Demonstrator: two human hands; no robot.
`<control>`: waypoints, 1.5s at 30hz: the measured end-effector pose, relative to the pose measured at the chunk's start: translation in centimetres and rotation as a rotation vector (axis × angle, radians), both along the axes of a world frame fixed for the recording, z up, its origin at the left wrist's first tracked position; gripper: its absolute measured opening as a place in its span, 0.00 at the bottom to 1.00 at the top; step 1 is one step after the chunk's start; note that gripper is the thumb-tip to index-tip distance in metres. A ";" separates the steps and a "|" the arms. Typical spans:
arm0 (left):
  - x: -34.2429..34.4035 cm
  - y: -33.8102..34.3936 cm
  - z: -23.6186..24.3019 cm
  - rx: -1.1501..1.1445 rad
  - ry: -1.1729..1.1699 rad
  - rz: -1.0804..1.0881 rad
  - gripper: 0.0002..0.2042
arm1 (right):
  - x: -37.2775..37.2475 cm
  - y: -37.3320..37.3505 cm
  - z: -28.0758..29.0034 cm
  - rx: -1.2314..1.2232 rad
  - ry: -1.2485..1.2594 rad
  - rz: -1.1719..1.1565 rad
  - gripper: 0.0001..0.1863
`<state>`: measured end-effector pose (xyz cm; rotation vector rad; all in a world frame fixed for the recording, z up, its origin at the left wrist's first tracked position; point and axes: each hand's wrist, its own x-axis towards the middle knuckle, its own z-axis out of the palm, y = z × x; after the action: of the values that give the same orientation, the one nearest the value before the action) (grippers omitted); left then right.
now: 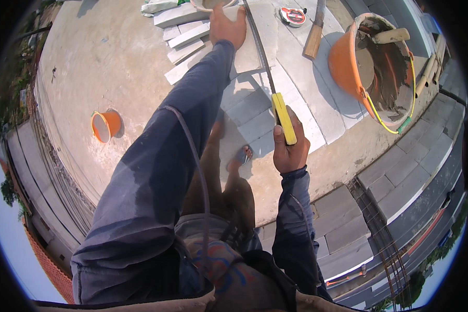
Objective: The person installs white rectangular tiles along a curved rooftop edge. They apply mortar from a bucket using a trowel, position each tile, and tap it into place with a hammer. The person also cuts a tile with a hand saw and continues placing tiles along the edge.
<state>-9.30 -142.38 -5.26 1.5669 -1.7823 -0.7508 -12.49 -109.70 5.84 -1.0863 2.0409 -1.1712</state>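
Observation:
My right hand (pixel 291 143) is closed around the yellow handle of a handsaw (pixel 284 119). Its long narrow blade runs up and away, beside a pale grey block (pixel 248 39) at the top of the view. On that block lies my left hand (pixel 228 27), with thumb and fingers spread apart close to the blade. Part of a round pale container (pixel 205 4) shows just beyond the left hand. To the left of the blade, several cut block strips (pixel 187 41) lie side by side.
A tape measure (pixel 293 16) and a wooden-handled tool (pixel 314 40) lie on blocks at the upper right. Near them stands an orange bucket (pixel 343 65) with wet mortar and a tool inside. A small orange bucket (pixel 105 126) lies at left. Steel bars (pixel 395 265) stick out at lower right.

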 end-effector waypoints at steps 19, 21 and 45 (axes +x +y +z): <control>0.2 0.2 -0.3 0.026 0.010 0.017 0.35 | 0.2 1.8 -0.5 0.034 0.038 0.001 0.29; 0.2 0.2 -0.1 0.034 0.007 0.017 0.34 | 0.0 1.1 0.0 0.039 0.042 0.007 0.29; 0.7 -0.1 0.1 0.038 0.018 0.028 0.23 | -0.5 -3.3 7.3 0.111 -0.069 -0.028 0.27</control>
<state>-8.55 -142.51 -5.19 1.6016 -1.7397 -0.7872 -13.00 -113.00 13.13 -0.9544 2.0477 -1.0806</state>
